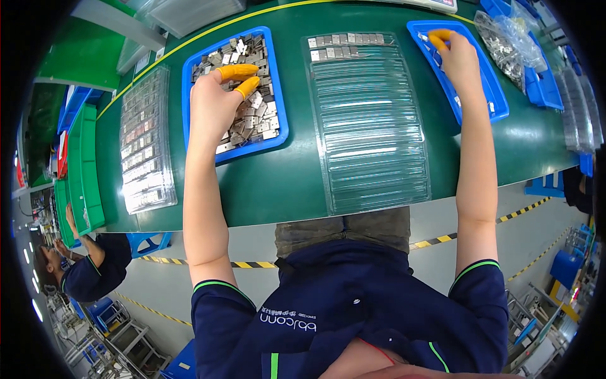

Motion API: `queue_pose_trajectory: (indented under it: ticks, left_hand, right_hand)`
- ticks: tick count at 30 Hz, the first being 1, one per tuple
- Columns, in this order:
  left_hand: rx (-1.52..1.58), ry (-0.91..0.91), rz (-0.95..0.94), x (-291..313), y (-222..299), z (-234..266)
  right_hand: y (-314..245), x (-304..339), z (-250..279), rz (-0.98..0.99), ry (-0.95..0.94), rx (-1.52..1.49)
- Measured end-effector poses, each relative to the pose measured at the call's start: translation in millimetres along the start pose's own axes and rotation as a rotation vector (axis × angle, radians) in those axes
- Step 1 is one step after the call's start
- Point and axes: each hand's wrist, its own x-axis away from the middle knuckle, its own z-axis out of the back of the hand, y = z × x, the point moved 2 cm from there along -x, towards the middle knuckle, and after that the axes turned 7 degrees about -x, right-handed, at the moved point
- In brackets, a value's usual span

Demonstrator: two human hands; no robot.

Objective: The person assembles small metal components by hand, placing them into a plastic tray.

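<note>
My left hand (218, 101), with yellow finger cots on its thumb and fingers, is above a blue tray (282, 120) heaped with small silvery metal parts (252, 117). Its thumb and finger tips are apart, and I see nothing held between them. At the right, my right hand (457, 57) reaches into another blue tray (495, 95) with a few small pieces in it. Its cot-covered fingers curl closed, and whatever they hold is too small to tell. Between both trays lies a clear ribbed plastic tray (372, 139), with metal parts in its two far rows (347, 47).
A second clear tray (146, 145), filled with parts, lies at the left. Green bins (85, 170) stand beyond it. Plastic bags of parts (505, 47) and another blue tray (546, 91) are at the far right. A co-worker (95, 265) is at the left.
</note>
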Motion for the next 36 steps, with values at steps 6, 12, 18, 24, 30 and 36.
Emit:
queue_pose_trajectory:
  ticks: [6,12,18,24,30,36]
  left_hand:
    - [-0.104,-0.038,-0.230,-2.0,-6.7,0.6]
    - [-0.263,0.118,-0.444,-1.0,-8.0,-4.4]
    - [-0.248,0.090,-0.331,-2.5,-9.4,-10.0]
    - [-0.418,0.186,-0.333,1.0,-5.6,-8.7]
    - [-0.439,0.211,-0.349,-0.9,-10.2,-13.0]
    - [-0.100,0.274,-0.286,6.3,-0.6,-21.0]
  right_hand:
    - [1.7,2.4,-4.6,-0.053,-0.080,0.076]
    - [5.1,-2.2,-7.3,-0.090,-0.098,0.009]
    - [14.8,-4.3,-8.8,-0.071,0.062,-0.032]
    - [4.3,-5.8,-6.3,-0.068,0.121,-0.170]
    - [-23.2,5.8,-9.9,0.003,0.096,-0.445]
    - [-49.8,20.5,-27.5,0.023,-0.055,-0.587]
